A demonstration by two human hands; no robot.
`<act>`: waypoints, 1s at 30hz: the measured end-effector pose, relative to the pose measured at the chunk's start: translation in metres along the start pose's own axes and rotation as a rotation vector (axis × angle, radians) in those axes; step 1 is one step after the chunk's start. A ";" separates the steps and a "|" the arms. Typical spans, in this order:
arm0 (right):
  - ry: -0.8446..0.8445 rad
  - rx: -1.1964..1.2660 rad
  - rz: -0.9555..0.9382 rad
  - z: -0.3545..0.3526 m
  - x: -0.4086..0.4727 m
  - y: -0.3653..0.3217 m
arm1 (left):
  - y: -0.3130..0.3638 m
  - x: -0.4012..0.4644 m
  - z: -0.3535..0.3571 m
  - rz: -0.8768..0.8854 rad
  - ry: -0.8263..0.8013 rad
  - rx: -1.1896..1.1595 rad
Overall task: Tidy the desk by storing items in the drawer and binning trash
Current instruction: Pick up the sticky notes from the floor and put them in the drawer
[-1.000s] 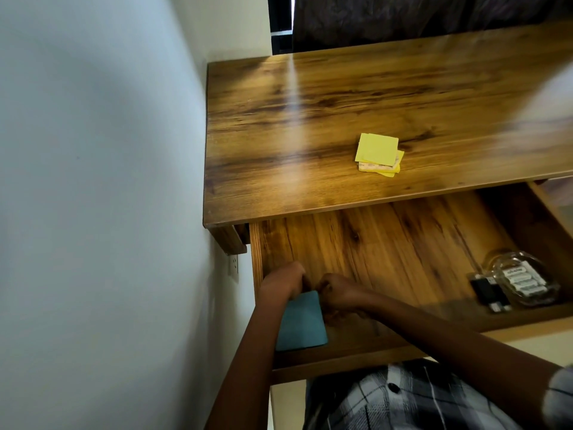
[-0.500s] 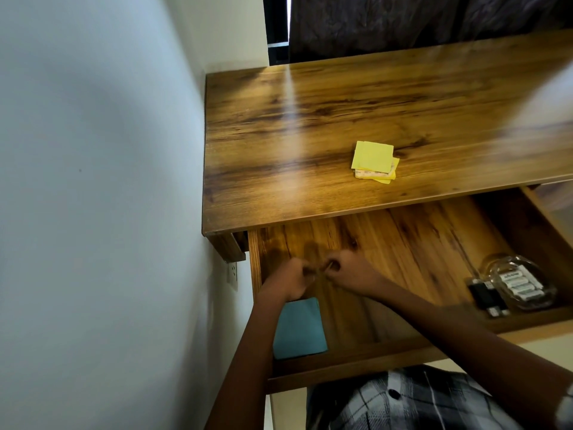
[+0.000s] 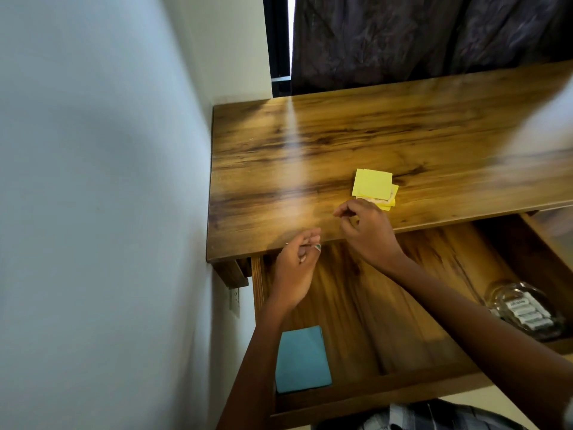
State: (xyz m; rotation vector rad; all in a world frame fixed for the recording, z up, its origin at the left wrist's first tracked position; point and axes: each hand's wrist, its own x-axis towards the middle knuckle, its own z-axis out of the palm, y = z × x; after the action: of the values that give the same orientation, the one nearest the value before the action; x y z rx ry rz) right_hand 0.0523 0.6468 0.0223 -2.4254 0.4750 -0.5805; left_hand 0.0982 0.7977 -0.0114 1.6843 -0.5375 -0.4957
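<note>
Over the desk's (image 3: 403,125) front edge, the right hand (image 3: 369,231) hovered with fingers loosely curled and thumb near forefinger, holding nothing I could make out, just short of the yellow sticky notes (image 3: 373,187) lying near that edge. At the left corner of the open drawer (image 3: 387,389), the left hand (image 3: 294,268) was raised, fingers curled round some small item I couldn't identify. A teal notebook (image 3: 302,358) lay in the drawer's front left corner; a clear container of batteries (image 3: 524,308) sat at its right side.
</note>
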 end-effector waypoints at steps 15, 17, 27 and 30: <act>-0.223 -0.468 0.389 0.008 0.061 0.054 | -0.021 0.011 0.001 -0.010 -0.079 0.658; -0.168 -0.483 0.384 0.007 0.063 0.052 | -0.021 0.011 0.000 -0.017 -0.087 0.650; 0.120 -0.400 0.353 -0.013 0.078 0.057 | -0.018 0.012 0.000 -0.031 -0.062 0.551; 0.268 -0.353 0.212 -0.015 0.071 0.053 | -0.009 0.010 -0.001 -0.039 -0.015 0.461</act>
State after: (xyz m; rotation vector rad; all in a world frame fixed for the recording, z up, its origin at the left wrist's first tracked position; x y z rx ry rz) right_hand 0.0946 0.5674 0.0211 -2.5863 1.0089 -0.7864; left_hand 0.1074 0.7937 -0.0202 2.1340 -0.6656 -0.4333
